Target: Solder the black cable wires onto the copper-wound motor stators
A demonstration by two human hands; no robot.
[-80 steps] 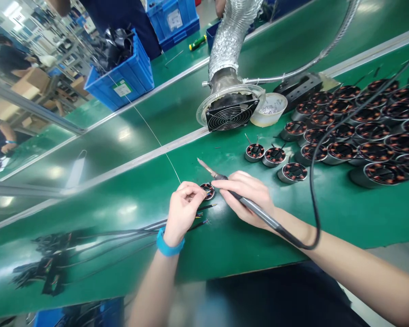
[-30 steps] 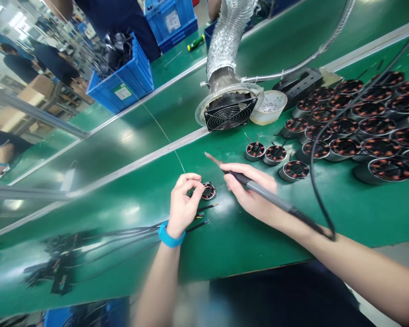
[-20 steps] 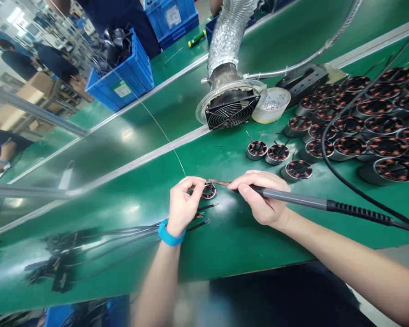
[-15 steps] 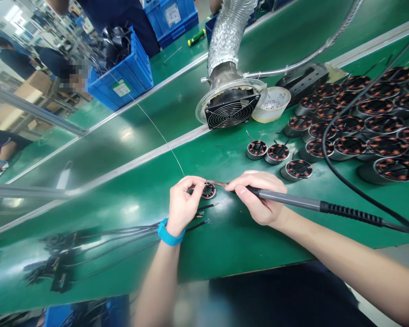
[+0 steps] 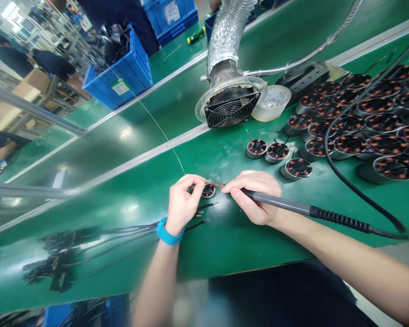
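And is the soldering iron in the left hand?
No, the right hand holds the soldering iron; the left hand is at the small stator.

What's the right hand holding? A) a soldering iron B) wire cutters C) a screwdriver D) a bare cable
A: the right hand grips a grey-handled soldering iron like a pen, its tip beside the small wound motor stator.
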